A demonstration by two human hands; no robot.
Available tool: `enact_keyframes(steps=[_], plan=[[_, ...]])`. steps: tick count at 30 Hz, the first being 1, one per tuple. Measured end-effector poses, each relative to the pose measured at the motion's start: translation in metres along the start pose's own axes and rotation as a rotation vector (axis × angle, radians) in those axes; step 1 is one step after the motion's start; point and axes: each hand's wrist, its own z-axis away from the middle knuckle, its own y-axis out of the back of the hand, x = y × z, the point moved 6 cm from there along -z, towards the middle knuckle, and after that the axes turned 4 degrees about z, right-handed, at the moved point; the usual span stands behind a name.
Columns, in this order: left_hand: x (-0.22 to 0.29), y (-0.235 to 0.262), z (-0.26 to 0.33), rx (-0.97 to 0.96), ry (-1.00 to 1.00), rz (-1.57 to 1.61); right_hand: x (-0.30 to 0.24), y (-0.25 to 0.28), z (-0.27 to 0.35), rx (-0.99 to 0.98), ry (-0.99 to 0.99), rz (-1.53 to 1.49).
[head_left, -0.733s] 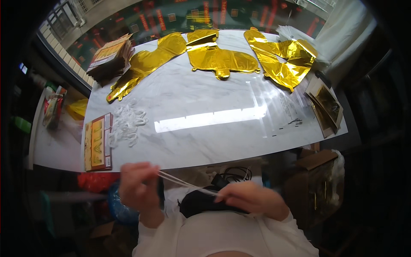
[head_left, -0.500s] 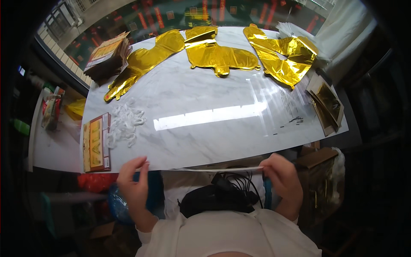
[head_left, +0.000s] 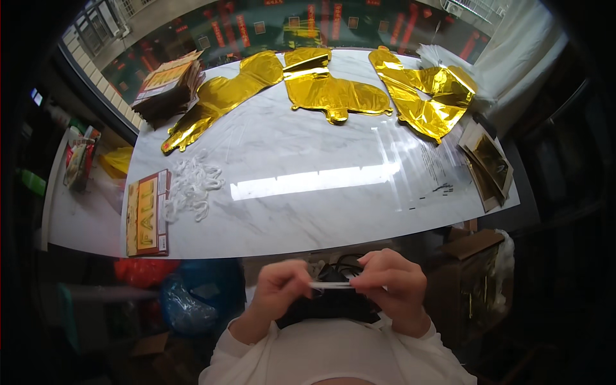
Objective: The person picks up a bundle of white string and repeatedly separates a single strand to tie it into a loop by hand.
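In front of my body, just below the near table edge, a white ribbon (head_left: 332, 285) spans the short gap between my hands, apparently folded into more than one strand. My left hand (head_left: 277, 290) pinches one end, its fingers slightly blurred. The other end is between the thumb and fingers of my right hand (head_left: 396, 283). A loose heap of white ribbon (head_left: 192, 186) lies on the left of the table, beside a flat printed card package (head_left: 147, 215). Along the far side lie three flat gold foil balloons: a left one (head_left: 234, 90), a middle one (head_left: 346, 93) and a right one (head_left: 436, 119).
The marble-patterned table (head_left: 289, 224) carries a stack of printed packages (head_left: 165, 86) at far left. Clear plastic sleeves (head_left: 420, 176) and brown folded cards (head_left: 491, 163) are on the right. Below the table are a blue bag (head_left: 202, 301), a red bag (head_left: 144, 273) and a cardboard box (head_left: 475, 247).
Both hands have come closer together and lower, toward my body. The ribbon, earlier stretched long between them along the table edge, now spans only a short gap.
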Motion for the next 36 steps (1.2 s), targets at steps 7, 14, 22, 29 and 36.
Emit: enact_keyframes(steps=[7, 14, 22, 29, 36], plan=[[0.021, -0.014, -0.025, 0.543, -0.213, 0.630, 0.052, -0.021, 0.017, -0.101, -0.386, -0.071], [0.012, -0.002, -0.012, 0.089, -0.349, 0.828, 0.051, -0.034, 0.019, -0.149, -0.324, 0.244], [0.002, -0.034, -0.012, -0.110, -0.244, 0.674, 0.028, -0.046, 0.020, -0.341, -0.485, -0.064], [-0.006, -0.031, -0.021, 0.173, -0.172, 0.135, 0.002, -0.024, 0.002, -0.236, 0.075, 0.454], [-0.050, -0.038, -0.001, -0.182, 0.341, 0.225, 0.006, -0.023, -0.005, -0.185, 0.003, 0.425]])
